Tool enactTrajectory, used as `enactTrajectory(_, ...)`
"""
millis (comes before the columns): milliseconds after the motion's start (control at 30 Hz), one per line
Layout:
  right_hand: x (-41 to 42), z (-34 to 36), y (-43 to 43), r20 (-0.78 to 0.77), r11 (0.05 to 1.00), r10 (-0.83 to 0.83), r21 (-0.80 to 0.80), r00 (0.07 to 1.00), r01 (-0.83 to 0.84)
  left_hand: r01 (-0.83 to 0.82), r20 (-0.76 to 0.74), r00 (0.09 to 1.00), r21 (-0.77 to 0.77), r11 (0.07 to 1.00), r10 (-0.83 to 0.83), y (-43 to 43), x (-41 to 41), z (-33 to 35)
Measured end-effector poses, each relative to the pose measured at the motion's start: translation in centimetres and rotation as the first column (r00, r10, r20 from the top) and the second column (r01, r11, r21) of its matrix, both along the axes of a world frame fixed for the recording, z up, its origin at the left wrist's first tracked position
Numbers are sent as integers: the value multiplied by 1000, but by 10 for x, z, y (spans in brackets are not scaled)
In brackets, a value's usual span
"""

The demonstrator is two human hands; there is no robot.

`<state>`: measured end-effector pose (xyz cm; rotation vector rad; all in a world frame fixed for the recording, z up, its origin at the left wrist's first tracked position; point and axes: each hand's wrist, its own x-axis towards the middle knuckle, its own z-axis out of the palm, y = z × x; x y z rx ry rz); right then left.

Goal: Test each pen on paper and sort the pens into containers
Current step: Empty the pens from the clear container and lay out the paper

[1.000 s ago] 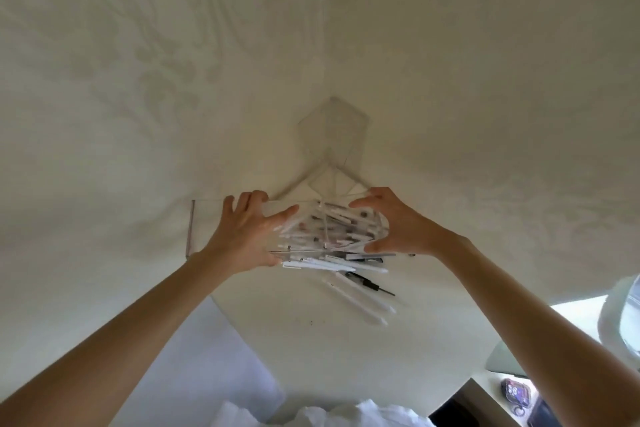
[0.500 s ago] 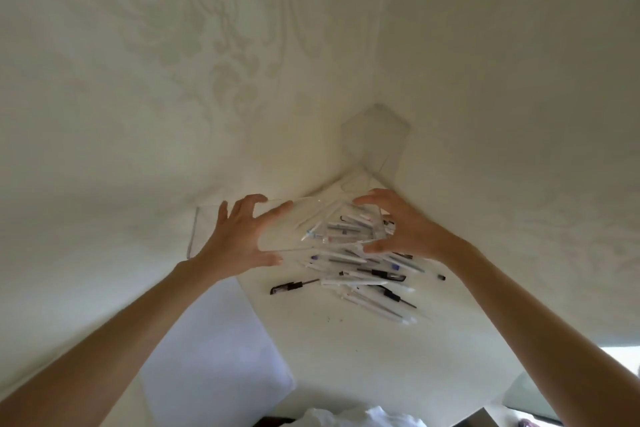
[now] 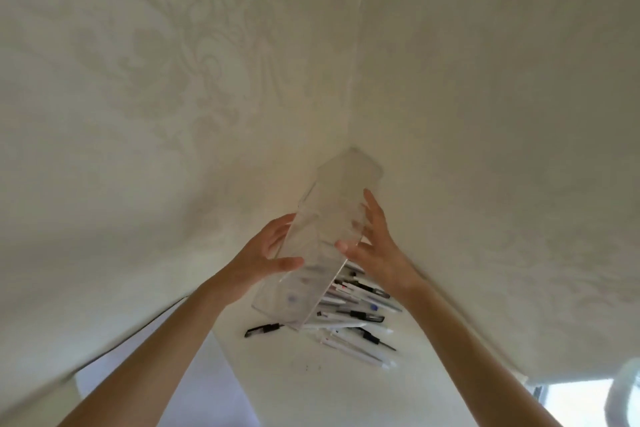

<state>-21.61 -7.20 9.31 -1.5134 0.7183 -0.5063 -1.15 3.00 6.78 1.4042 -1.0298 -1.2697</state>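
Observation:
A clear plastic container [image 3: 311, 253] is lifted off the white table [image 3: 346, 385], tilted, with nothing seen inside. My left hand [image 3: 259, 263] grips its left side and my right hand [image 3: 375, 246] its right side. Under and just right of it lies a heap of several pens [image 3: 349, 319], mostly white-barrelled with black or blue caps. One black pen [image 3: 262, 329] lies apart at the heap's left. A second clear container [image 3: 360, 166] stands in the wall corner behind.
A white sheet of paper [image 3: 194, 381] lies on the table at the lower left. Patterned cream walls close the table in on the left, back and right. A bright window area [image 3: 575, 402] shows at the lower right.
The pens have spilled out of the clear container onto the table. Both hands have raised the emptied container and turned it end-on above the heap.

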Motion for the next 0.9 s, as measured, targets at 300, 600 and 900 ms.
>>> enactTrajectory(300,14,-42,28,-125,986,60,159,990,-40,-88,-227,969,62,994,100,14,0,-15)
enactTrajectory(600,69,-79,73,-190,986,-136,-120,972,115,-535,242,835,148,832,494,107,29,-58)
enactTrajectory(900,132,-118,114,-217,984,-133,-149,967,102,-619,681,638,175,765,361,186,12,-121)
